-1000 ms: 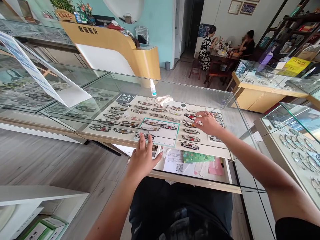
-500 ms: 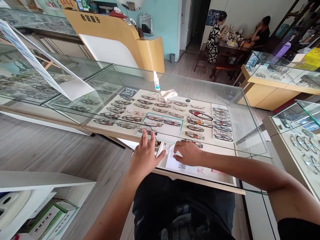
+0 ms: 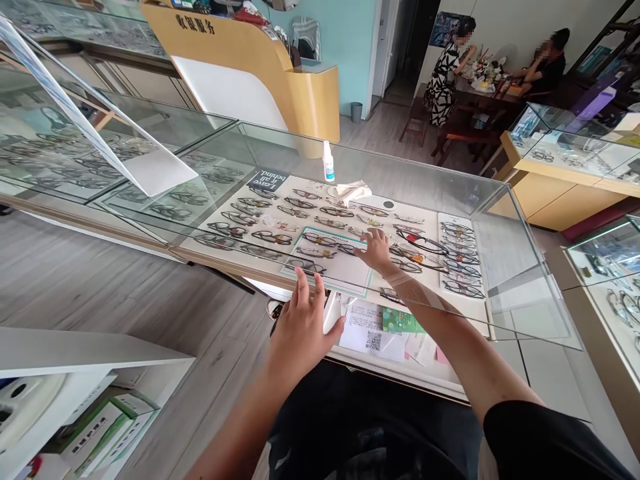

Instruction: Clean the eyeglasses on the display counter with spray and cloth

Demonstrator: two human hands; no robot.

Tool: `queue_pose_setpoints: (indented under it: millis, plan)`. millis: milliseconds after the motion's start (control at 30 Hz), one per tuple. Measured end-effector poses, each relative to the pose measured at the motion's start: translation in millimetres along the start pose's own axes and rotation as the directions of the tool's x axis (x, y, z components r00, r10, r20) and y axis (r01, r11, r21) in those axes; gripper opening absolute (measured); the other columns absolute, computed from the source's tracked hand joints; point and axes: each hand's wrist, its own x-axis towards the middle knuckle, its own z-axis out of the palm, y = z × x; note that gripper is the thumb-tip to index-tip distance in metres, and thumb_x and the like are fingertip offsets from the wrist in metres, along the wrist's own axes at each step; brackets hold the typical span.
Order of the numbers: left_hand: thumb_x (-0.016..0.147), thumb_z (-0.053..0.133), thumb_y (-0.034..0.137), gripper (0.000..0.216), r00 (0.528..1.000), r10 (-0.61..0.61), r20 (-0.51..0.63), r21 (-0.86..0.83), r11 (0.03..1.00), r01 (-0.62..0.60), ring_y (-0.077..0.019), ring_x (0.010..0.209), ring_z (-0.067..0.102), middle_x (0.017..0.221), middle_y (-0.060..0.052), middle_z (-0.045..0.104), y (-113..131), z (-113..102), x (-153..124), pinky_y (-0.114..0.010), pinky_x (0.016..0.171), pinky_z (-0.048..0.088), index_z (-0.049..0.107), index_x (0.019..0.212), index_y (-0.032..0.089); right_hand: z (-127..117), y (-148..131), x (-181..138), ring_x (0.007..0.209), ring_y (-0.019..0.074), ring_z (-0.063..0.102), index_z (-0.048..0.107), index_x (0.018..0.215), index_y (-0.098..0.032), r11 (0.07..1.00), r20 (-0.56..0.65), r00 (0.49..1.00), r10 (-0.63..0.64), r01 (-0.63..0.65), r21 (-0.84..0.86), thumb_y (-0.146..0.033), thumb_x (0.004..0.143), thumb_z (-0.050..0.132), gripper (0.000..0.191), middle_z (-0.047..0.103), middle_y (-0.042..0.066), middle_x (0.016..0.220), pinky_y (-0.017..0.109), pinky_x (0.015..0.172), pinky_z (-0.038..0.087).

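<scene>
My right hand (image 3: pixel 376 251) is inside the glass display case (image 3: pixel 293 137), fingers bent and thumb apart from them. Its thumb is at a pair of eyeglasses (image 3: pixel 347 249) lying on a white mat with a green border (image 3: pixel 345 273); whether it touches them is unclear. Other dark-framed eyeglasses (image 3: pixel 320 253) lie on the same mat. My left hand (image 3: pixel 306 323) is at the near edge of the case, fingers spread and holding nothing. Below the right forearm, an open drawer holds a printed sheet (image 3: pixel 363 327) and a green patterned card (image 3: pixel 400 320).
On the glass top stand a white spray bottle (image 3: pixel 328 163), a crumpled cloth (image 3: pixel 353 192) and a folded sign (image 3: pixel 155 163). Rows of eyeglasses (image 3: pixel 273 237) and a tray of frames (image 3: pixel 463 293) fill the case. Two people (image 3: pixel 445 80) sit at a table behind. A white shelf (image 3: pixel 90 347) stands at left.
My right hand has moved from above the drawer forward into the case, to the eyeglasses by the green-bordered mat. The green card in the drawer now shows. My left hand stays spread near the edge.
</scene>
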Motion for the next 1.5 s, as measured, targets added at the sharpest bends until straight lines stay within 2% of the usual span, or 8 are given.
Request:
queue_pose_setpoints:
  millis: [200, 467, 733, 933, 1067, 1200, 1333, 1500]
  plan:
    - [0.111, 0.058, 0.06, 0.093, 1.0, 0.015, -0.026, 0.014, 1.0, -0.014, -0.0517, 0.158, 0.061, 0.191, -0.038, 0.019, 1.1, 2.3, -4.8, -0.056, 0.113, 0.064, 0.032, 0.18, 0.004, 13.3, 17.1, 30.1, 0.161, 0.0407, 0.043, 0.082, 0.126, -0.023, 0.999, 0.131, 0.99, -0.044, 0.047, -0.021, -0.051, 0.102, 0.077, 0.037, 0.063, 0.016, 0.168, 0.059, 0.135, 0.033]
    - [0.113, 0.049, 0.066, 0.092, 0.998, 0.032, -0.055, 0.042, 0.999, -0.03, -0.0503, 0.161, 0.058, 0.192, -0.036, 0.02, 0.8, 5.5, -10.2, -0.055, 0.113, 0.063, 0.029, 0.181, 0.006, 10.7, 35.1, 64.9, 0.136, 0.0387, 0.062, 0.088, 0.099, -0.022, 0.988, 0.246, 0.96, -0.131, 0.145, -0.042, -0.047, 0.098, 0.076, 0.028, 0.082, 0.014, 0.129, 0.063, 0.134, 0.027]
    - [0.113, 0.05, 0.065, 0.092, 0.998, 0.035, -0.047, 0.024, 0.999, -0.034, -0.0518, 0.16, 0.059, 0.192, -0.037, 0.02, 0.2, 4.8, -9.9, -0.057, 0.114, 0.063, 0.028, 0.181, 0.006, 7.3, 32.4, 61.3, 0.13, 0.0397, 0.068, 0.088, 0.095, -0.021, 0.969, 0.178, 0.956, -0.233, 0.244, -0.048, -0.025, 0.101, 0.067, 0.023, 0.086, 0.017, 0.111, 0.07, 0.14, 0.02]
    - [0.112, 0.055, 0.059, 0.09, 0.999, 0.029, -0.038, 0.018, 0.999, -0.028, -0.052, 0.163, 0.057, 0.192, -0.036, 0.019, -1.5, 6.3, -8.2, -0.057, 0.117, 0.063, 0.032, 0.18, 0.004, -5.5, 27.2, 50.5, 0.135, 0.0387, 0.062, 0.087, 0.102, -0.022, 0.969, -0.021, 0.969, -0.246, 0.246, -0.014, -0.023, 0.108, 0.061, 0.026, 0.083, 0.017, 0.124, 0.066, 0.14, 0.028]
    - [0.112, 0.054, 0.06, 0.09, 1.0, 0.018, -0.026, 0.029, 0.999, -0.017, -0.0508, 0.16, 0.06, 0.191, -0.037, 0.02, -3.8, 8.1, -5.5, -0.056, 0.115, 0.064, 0.033, 0.179, 0.005, -6.2, 9.9, 22.1, 0.14, 0.0399, 0.058, 0.085, 0.114, -0.023, 0.975, -0.193, 0.959, -0.206, 0.217, 0.038, -0.029, 0.115, 0.056, 0.03, 0.079, 0.018, 0.132, 0.071, 0.135, 0.033]
    - [0.113, 0.052, 0.062, 0.091, 1.0, 0.013, -0.012, 0.034, 0.999, -0.013, -0.0506, 0.157, 0.063, 0.19, -0.039, 0.023, -7.6, 9.2, -3.9, -0.056, 0.11, 0.066, 0.033, 0.18, 0.004, 11.4, -21.6, -35.4, 0.135, 0.0366, 0.064, 0.083, 0.113, -0.025, 0.954, -0.227, 0.941, -0.251, 0.281, 0.109, -0.03, 0.115, 0.062, 0.021, 0.081, 0.012, 0.126, 0.067, 0.128, 0.044]
    - [0.112, 0.054, 0.062, 0.092, 1.0, 0.006, -0.013, -0.004, 1.0, -0.006, -0.0505, 0.16, 0.06, 0.191, -0.036, 0.023, -10.6, 9.7, -2.7, -0.057, 0.112, 0.064, 0.03, 0.183, 0.008, 14.6, -43.2, -97.9, 0.127, 0.0311, 0.07, 0.082, 0.106, -0.025, 0.92, -0.174, 0.928, -0.33, 0.357, 0.16, -0.027, 0.107, 0.081, 0.002, 0.084, 0.009, 0.119, 0.056, 0.123, 0.05]
    - [0.112, 0.054, 0.06, 0.091, 1.0, -0.013, 0.014, -0.011, 1.0, 0.013, -0.0536, 0.161, 0.058, 0.192, -0.038, 0.016, -10.5, 9.6, 1.7, -0.059, 0.114, 0.063, 0.033, 0.182, 0.006, -38.6, -37.6, -159.9, 0.116, 0.029, 0.073, 0.082, 0.098, -0.024, 0.894, 0.12, 0.95, -0.288, 0.222, 0.389, -0.022, 0.103, 0.085, 0.006, 0.084, 0.007, 0.108, 0.047, 0.106, 0.056]
